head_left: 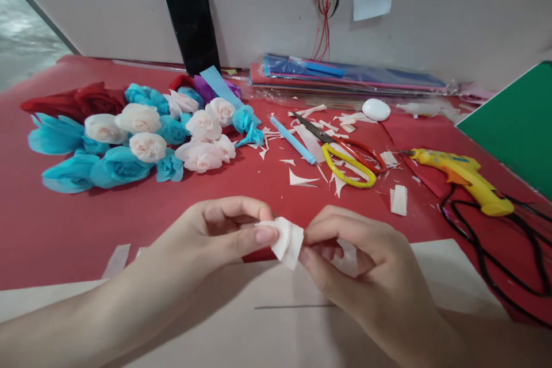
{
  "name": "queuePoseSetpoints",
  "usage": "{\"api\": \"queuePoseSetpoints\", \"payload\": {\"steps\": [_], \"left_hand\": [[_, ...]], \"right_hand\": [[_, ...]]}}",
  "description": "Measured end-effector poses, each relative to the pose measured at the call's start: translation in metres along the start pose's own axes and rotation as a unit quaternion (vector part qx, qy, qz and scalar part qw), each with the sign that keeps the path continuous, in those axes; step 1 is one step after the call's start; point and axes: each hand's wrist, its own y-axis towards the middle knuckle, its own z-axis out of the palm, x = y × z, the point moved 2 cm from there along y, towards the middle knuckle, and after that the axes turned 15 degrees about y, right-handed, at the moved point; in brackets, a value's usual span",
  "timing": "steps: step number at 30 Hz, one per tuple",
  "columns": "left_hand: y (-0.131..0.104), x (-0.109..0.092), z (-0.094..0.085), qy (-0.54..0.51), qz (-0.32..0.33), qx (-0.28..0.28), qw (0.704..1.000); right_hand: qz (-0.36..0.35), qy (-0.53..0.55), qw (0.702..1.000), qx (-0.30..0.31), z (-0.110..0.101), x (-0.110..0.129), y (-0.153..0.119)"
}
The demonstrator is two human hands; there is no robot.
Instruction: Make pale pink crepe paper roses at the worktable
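Observation:
Between my two hands is a small piece of pale pink paper, layered or folded at its near end. My left hand pinches it with thumb and index finger from the left. From the right, my right hand has thumb and forefinger closed on its edge. Beneath the hands lies a large pale sheet, with a thin dark wire on it. Scissors with one red and one yellow handle rest beyond, among pale paper scraps.
Blue, pale pink and red paper flowers lie at the left. A yellow glue gun with a black cord is at the right, near a green board. A blue pen, a white oval object and wrapped paper sheets lie farther back.

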Motion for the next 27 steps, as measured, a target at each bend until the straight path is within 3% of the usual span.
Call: {"api": "queuePoseSetpoints", "payload": {"steps": [12,16,22,27], "left_hand": [[0.0015,0.0005,0.0007,0.001,0.002,-0.01,1.0],[0.001,0.0007,0.0044,-0.012,0.017,-0.004,1.0],[0.0026,0.0048,0.005,-0.049,0.02,0.054,0.997],[0.0008,0.0089,0.0067,-0.061,0.048,0.036,0.996]], "right_hand": [[0.082,0.017,0.995,0.053,0.0045,-0.0041,-0.0014],[0.069,-0.003,0.996,0.06,0.0036,-0.0042,0.0009],[0.046,-0.017,0.997,0.057,0.003,-0.0038,-0.0002],[0.039,-0.026,0.997,0.06,0.0033,-0.0047,-0.0025]]}}
